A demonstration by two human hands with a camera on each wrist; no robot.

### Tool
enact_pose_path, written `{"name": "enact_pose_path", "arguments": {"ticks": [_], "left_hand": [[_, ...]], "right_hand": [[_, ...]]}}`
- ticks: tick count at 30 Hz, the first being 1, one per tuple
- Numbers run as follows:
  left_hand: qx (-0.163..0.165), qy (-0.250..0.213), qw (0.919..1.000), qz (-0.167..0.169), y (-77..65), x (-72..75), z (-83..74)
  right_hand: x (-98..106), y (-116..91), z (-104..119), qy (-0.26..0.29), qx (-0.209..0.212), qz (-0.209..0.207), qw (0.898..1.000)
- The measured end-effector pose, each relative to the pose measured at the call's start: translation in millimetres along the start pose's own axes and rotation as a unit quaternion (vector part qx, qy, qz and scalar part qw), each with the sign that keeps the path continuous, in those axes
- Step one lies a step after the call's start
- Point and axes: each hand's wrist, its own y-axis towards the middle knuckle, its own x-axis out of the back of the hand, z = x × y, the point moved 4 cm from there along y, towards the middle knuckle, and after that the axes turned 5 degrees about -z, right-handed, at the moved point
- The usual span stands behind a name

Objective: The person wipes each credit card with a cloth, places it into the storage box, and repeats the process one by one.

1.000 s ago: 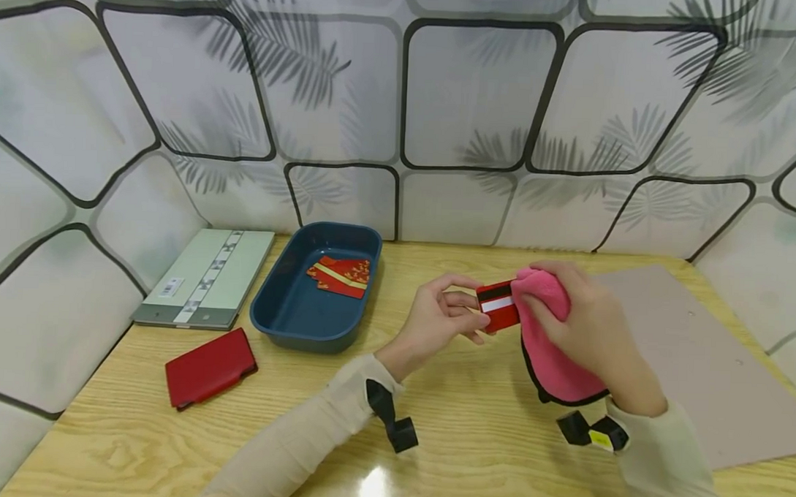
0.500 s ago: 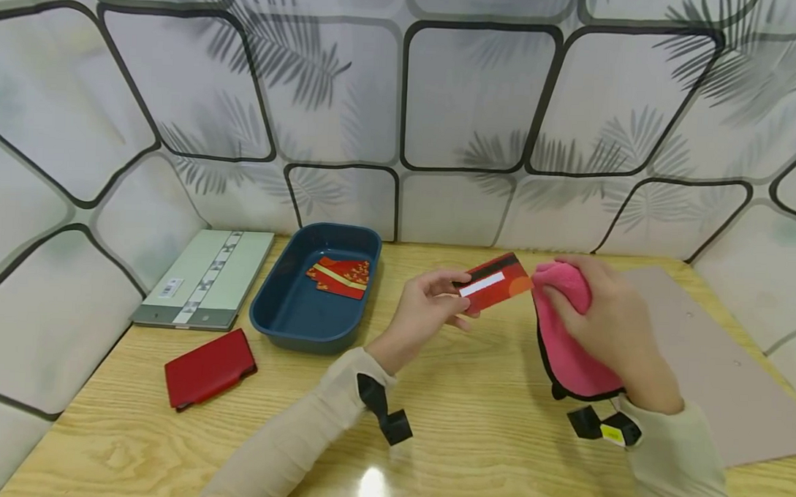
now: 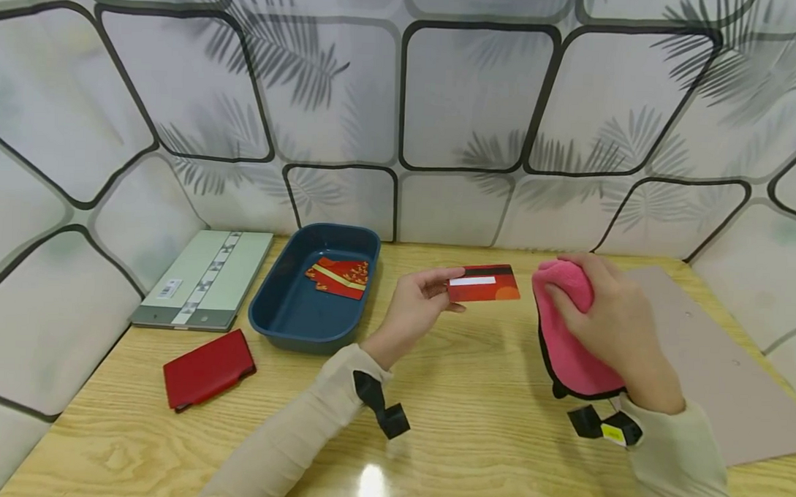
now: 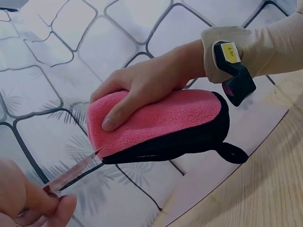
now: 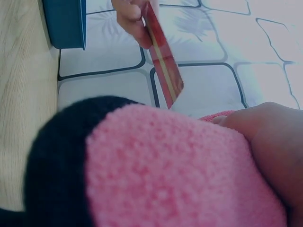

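My left hand (image 3: pixel 412 307) pinches a red bank card (image 3: pixel 482 288) by its left end, above the table. The card's back shows a black stripe, a white strip and an orange circle at one corner. To its right, my right hand (image 3: pixel 609 318) grips a pink fluffy cleaning sponge (image 3: pixel 569 346) with black edging. A small black loop (image 4: pixel 232 153) sticks out from the sponge's end in the left wrist view. Thumb and fingers squeeze the sponge's upper end. In the right wrist view the card (image 5: pixel 163 61) is seen nearly edge-on, beyond the sponge (image 5: pixel 165 175).
A blue plastic basin (image 3: pixel 283 325) holds several red cards (image 3: pixel 340 277) with gold patterns. Left of it lie a pale green folder (image 3: pixel 199 278) and a red wallet-like case (image 3: pixel 209 370). A flat grey-beige board (image 3: pixel 716 362) covers the table's right side.
The card has come away from the sponge and moved left with my left hand, turning level. My right hand has shifted slightly right with the sponge, then held still.
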Motion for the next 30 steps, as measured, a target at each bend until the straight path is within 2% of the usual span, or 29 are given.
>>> {"name": "enact_pose_path", "arguments": {"ticks": [4, 7, 12, 16, 21, 26, 30], "left_hand": [[-0.004, -0.004, 1.0, 0.002, 0.1, -0.3, -0.3], [-0.007, -0.016, 0.9996, 0.022, 0.0, -1.1, 1.0], [0.016, -0.005, 0.999, 0.042, -0.5, -1.2, 6.0], [0.03, 0.03, 0.9987, 0.028, -0.9, 0.5, 9.6], [0.007, 0.07, 0.9975, -0.005, -1.3, 1.9, 9.3], [-0.015, 0.056, 0.9978, -0.033, -1.1, 1.6, 7.0], [-0.031, 0.021, 0.9992, -0.016, -2.1, -1.0, 4.1]], "right_hand": [[0, 0, 0, -0.002, 0.001, 0.0, 1.0], [0, 0, 0, -0.002, 0.002, -0.002, 1.0], [1, 0, 1, -0.004, 0.006, -0.004, 1.0], [2, 0, 3, 0.001, 0.006, -0.005, 1.0], [3, 0, 7, 0.001, 0.011, -0.007, 1.0], [4, 0, 15, 0.001, 0.032, -0.014, 0.999], [3, 0, 25, 0.008, 0.049, -0.021, 0.999]]}}
